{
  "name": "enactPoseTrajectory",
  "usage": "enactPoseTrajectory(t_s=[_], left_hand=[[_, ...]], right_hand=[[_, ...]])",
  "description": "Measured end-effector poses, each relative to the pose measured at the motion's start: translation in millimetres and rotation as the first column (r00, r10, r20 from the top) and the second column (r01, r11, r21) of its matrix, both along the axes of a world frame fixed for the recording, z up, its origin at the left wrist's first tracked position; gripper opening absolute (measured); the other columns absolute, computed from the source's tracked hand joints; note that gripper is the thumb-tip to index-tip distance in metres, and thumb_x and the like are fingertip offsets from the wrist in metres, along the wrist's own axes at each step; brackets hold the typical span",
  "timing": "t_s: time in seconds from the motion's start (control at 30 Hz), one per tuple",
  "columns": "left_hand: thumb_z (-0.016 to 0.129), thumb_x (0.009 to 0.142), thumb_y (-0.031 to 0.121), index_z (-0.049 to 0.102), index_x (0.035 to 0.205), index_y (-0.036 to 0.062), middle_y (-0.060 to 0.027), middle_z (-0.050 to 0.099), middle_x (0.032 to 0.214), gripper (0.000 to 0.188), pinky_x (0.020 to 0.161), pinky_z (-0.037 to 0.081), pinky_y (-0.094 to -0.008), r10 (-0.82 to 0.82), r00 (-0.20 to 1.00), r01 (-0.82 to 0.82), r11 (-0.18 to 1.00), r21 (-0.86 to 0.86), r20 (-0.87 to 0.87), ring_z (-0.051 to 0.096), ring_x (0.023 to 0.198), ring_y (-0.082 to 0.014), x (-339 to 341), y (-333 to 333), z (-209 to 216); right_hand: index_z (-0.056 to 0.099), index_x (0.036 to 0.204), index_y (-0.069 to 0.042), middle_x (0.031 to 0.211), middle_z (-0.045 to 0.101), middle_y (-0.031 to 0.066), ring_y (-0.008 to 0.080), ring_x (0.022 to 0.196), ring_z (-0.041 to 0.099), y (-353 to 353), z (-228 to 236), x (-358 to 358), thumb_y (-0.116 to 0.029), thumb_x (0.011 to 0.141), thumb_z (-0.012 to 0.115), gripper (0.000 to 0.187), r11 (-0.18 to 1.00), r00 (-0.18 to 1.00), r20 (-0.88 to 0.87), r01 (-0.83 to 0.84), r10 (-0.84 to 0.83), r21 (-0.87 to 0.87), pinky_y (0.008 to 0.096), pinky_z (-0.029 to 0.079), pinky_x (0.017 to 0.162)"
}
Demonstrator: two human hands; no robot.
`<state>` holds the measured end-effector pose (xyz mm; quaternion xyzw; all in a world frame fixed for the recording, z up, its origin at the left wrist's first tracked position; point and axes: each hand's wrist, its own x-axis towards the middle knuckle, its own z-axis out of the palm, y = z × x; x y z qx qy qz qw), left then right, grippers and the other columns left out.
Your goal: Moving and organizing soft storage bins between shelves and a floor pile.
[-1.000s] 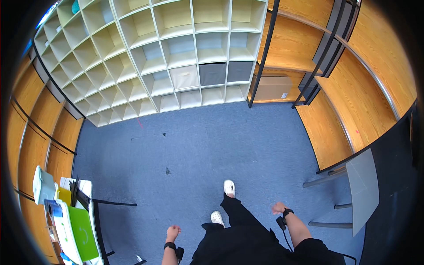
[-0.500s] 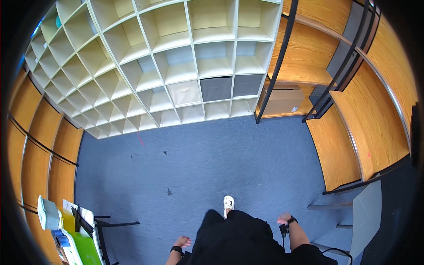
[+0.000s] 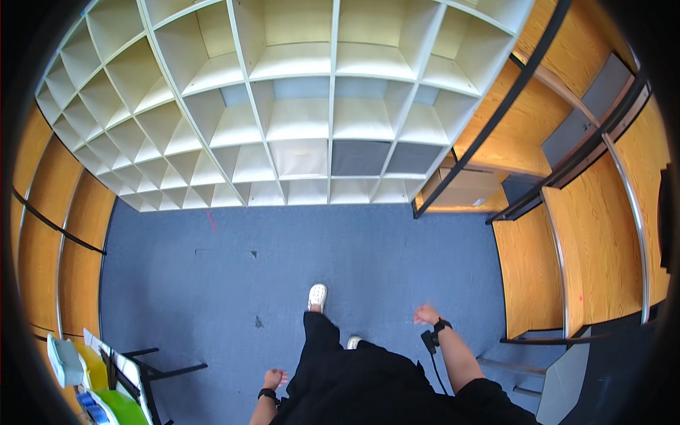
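My left hand [image 3: 275, 379] hangs low beside my left leg, holding nothing, its fingers loosely apart. A black band [image 3: 268, 393] circles that wrist. Farther forward, over the blue floor, is my right hand [image 3: 426, 314]; it looks loosely open and bare of any object, though slightly blurred. On the right wrist sits another black band [image 3: 440, 326]. Beside it dangles a small black device [image 3: 428, 341] with a cable running down toward my body. Neither hand touches anything around it. One white clog [image 3: 317, 296] is stepped forward, and the other white clog [image 3: 354, 342] shows behind it.
Ahead stands a white cubby shelf [image 3: 333, 134] with one white bin [image 3: 299, 157] and dark grey bins [image 3: 360, 157]. Wooden shelves [image 3: 602, 234] line the right, with a cardboard box [image 3: 464, 188]. A table holding a green tray [image 3: 124, 407] is at lower left; a grey chair [image 3: 563, 382] lower right.
I have stepped forward and the cubby shelf looks closer. My right hand has swung forward and left. My left foot is now out in front.
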<state>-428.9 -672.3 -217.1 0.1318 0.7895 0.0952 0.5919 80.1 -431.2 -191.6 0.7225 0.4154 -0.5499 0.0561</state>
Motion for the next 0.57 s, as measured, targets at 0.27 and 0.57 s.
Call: enactPoseTrajectory(t_s=[0.27, 0.57], left_hand=[[0.039, 0.076, 0.016, 0.059, 0.068, 0.0053, -0.0066, 0.059, 0.060, 0.023, 0.035, 0.037, -0.0265, -0.056, 0.997, 0.056, 0.998, 0.003, 0.046, 0.057, 0.047, -0.0154, -89.1, 143.3, -30.3], [0.047, 0.075, 0.019, 0.060, 0.083, 0.0002, -0.0103, 0.061, 0.066, 0.024, 0.049, 0.047, -0.0288, -0.141, 0.987, 0.161, 0.860, 0.484, -0.078, 0.059, 0.054, -0.0207, -84.0, 417.3, -24.4]], right_hand=[[0.054, 0.092, -0.003, 0.086, 0.060, 0.0077, 0.0176, 0.076, 0.061, 49.2, 9.1, -24.6, -0.025, 0.078, 0.048, 0.027, 0.955, 0.982, 0.001, 0.183, -0.188, -0.235, 0.0313, 0.047, 0.063], [0.052, 0.097, -0.001, 0.089, 0.060, 0.0096, 0.0190, 0.076, 0.061, 168.2, 27.0, -59.9, -0.027, 0.077, 0.048, 0.033, 0.977, 0.979, -0.088, 0.171, -0.183, -0.125, 0.0328, 0.046, 0.067]])
